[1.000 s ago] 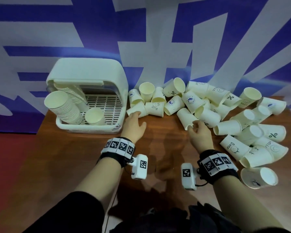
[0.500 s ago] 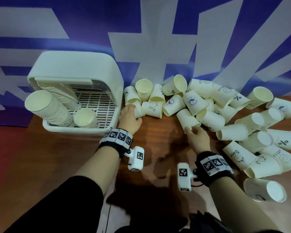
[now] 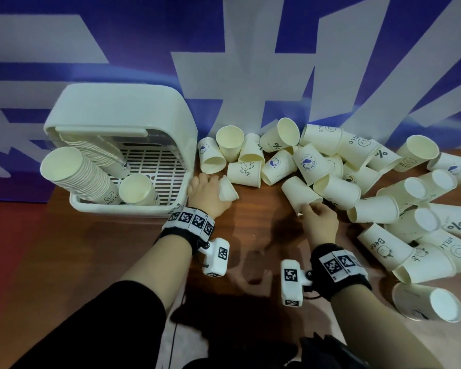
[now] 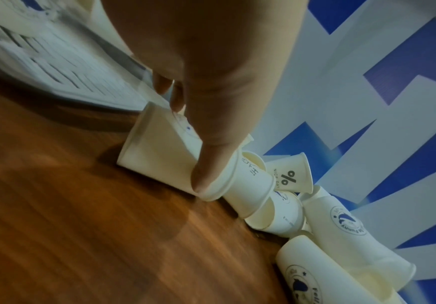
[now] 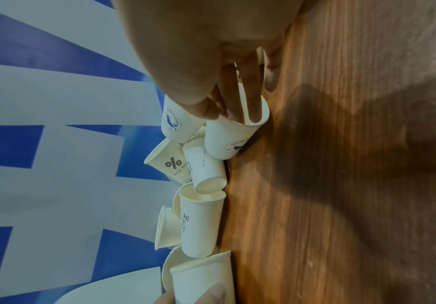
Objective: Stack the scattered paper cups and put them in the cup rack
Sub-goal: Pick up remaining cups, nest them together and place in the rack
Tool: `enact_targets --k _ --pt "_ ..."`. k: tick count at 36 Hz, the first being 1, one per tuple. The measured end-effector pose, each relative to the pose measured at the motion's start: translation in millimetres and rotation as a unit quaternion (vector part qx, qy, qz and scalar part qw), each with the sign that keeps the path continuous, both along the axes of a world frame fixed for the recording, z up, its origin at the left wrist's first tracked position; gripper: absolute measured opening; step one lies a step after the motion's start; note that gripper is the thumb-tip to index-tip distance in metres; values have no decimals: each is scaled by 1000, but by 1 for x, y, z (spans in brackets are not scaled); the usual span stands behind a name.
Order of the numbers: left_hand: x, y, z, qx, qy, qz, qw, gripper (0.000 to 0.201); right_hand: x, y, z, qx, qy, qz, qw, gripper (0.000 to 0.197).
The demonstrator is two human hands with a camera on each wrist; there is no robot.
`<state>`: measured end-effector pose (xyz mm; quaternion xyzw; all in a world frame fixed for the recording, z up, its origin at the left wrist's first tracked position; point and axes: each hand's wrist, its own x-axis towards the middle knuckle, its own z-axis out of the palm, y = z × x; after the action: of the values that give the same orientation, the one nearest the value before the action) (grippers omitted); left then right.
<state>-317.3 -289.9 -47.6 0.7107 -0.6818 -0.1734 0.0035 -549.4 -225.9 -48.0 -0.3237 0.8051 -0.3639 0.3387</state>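
Where the wooden table (image 3: 123,251) meets a blue-and-white wall (image 3: 224,35), the rack (image 3: 123,113) stands at the frame's left with a long cup stack (image 3: 77,177) leaning inside. Just right of it, the left hand (image 3: 205,193) grips a lying cup (image 3: 228,189), thumb across its side in the wrist view. Further right, the right hand (image 3: 318,218) pinches the rim of another cup (image 3: 300,193), fingertips inside. Loose cups (image 3: 384,209) crowd the right side; some run off the frame's right edge.
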Motion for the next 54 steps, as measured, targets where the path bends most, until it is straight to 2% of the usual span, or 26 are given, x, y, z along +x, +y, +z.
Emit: enact_targets --k 6,17,23,30,35,39,43,46,54 --pt "-3 16 -1 55 -7 -14 998 77 4 12 12 -34 -8 -9 999 26" --pt "-4 45 14 114 73 21 991 75 15 25 26 -42 -31 34 998 35" --pt "9 61 29 89 156 50 982 85 23 30 28 -64 -11 84 994 18" --pt "26 77 41 74 202 48 975 81 35 39 28 -61 -2 102 993 18" --pt "39 88 48 113 256 44 959 88 45 46 31 -61 -15 77 995 27" --pt "49 93 52 115 273 39 954 81 55 51 41 -77 -11 80 994 23" --pt "58 93 57 78 294 40 952 73 69 52 52 -97 -20 97 990 21" --pt "65 92 60 50 324 49 943 72 81 51 63 -126 -36 118 984 18" --pt "91 84 66 18 363 58 930 73 119 43 104 -246 -13 188 951 14"
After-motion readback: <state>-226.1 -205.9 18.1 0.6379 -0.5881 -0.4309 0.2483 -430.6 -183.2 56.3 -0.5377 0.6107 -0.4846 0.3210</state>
